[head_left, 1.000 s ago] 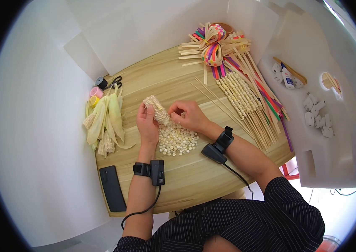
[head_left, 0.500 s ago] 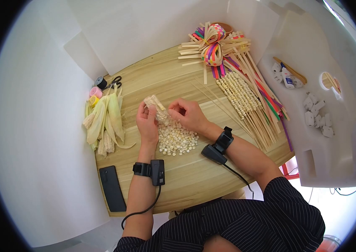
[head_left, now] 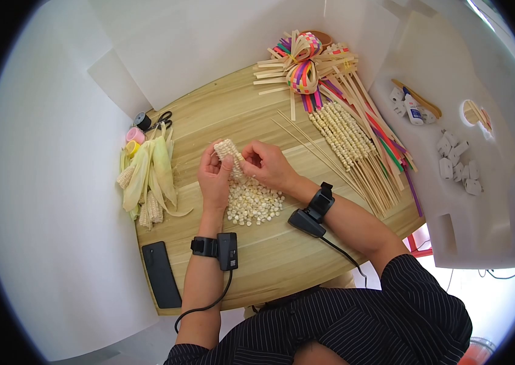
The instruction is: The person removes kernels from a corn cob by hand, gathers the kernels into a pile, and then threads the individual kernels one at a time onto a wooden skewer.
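Note:
A pale ear of corn [head_left: 228, 151] stands tilted in my left hand [head_left: 214, 181], whose fingers and thumb wrap round its lower part. My right hand [head_left: 273, 167] is closed with curled fingers, its thumb and fingertips pressed against the right side of the ear. Below both hands, loose corn kernels [head_left: 255, 204] lie heaped on the wooden table [head_left: 251, 255]. To the right, rows of kernels are threaded on thin sticks [head_left: 345, 137]. A few bare sticks [head_left: 315, 149] lie between those rows and my right hand.
Corn ears in husks [head_left: 148, 170] lie at the left, near thread spools [head_left: 136, 134] and scissors [head_left: 163, 120]. A black phone [head_left: 161, 275] rests at the front left. Woven colourful balls [head_left: 303, 78] and strips fill the back right. White walls surround the table; a glue bottle [head_left: 413, 111] sits right.
My right hand has moved slightly left, bringing its fingertips against the ear of corn. The ear stands a little more upright in my left hand. The whole view has shifted slightly.

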Motion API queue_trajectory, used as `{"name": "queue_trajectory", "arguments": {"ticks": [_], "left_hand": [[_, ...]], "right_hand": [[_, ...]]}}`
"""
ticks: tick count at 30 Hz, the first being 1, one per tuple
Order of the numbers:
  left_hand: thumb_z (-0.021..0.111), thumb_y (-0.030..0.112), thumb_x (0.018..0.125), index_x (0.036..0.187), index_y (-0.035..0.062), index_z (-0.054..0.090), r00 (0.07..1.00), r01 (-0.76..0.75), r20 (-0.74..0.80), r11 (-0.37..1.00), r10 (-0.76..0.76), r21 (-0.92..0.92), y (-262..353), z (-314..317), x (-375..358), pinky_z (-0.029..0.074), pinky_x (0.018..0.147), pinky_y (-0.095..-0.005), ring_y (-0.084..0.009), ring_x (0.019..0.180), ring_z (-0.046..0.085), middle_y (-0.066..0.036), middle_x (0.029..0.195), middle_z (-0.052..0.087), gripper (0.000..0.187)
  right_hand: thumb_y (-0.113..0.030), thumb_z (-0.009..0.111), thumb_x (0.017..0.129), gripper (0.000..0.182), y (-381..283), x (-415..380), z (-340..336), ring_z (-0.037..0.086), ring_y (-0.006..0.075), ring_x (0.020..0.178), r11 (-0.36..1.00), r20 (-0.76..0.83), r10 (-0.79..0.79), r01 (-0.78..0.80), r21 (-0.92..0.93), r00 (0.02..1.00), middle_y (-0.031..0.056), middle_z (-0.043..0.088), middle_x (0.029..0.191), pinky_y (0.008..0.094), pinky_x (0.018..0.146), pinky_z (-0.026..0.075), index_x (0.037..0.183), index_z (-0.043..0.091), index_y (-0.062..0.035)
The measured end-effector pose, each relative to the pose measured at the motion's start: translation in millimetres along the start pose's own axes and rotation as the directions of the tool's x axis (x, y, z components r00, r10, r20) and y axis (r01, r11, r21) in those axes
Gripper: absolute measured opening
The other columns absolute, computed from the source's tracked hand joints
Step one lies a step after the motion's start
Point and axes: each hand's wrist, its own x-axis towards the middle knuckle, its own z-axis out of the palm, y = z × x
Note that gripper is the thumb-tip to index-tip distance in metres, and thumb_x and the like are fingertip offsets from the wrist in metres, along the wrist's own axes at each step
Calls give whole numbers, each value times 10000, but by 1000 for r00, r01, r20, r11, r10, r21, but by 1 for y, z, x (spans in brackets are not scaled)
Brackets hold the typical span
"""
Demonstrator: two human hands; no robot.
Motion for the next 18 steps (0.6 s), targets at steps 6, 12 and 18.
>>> {"name": "queue_trajectory", "arguments": {"ticks": [6,12,18], "left_hand": [[589,89,857,1213,-4,438,1000,20,-3,1000,-20,-13,-1,-3,0,421,837,-231,-111,965,533,-80,1078,573,397],[579,91,863,1208,-4,444,999,30,-13,999,-31,-26,-2,-3,0,421,837,-232,-110,970,531,-79,1085,570,382],[569,96,870,1208,-11,441,999,40,-14,997,-41,-61,-5,-5,0,433,824,-233,-110,964,533,-81,1088,567,377]], "right_hand": [[-93,598,785,136,1,0,0,524,95,580,1000,34,6,-7,30,999,44,561,656,241,538,437,838,528,11],[-108,577,816,137,3,0,-1,518,97,587,999,51,-15,12,44,999,41,552,661,239,541,428,857,521,10],[-129,547,847,138,3,1,0,533,158,589,998,23,-63,63,-5,998,85,566,678,278,552,433,871,525,5]]}}
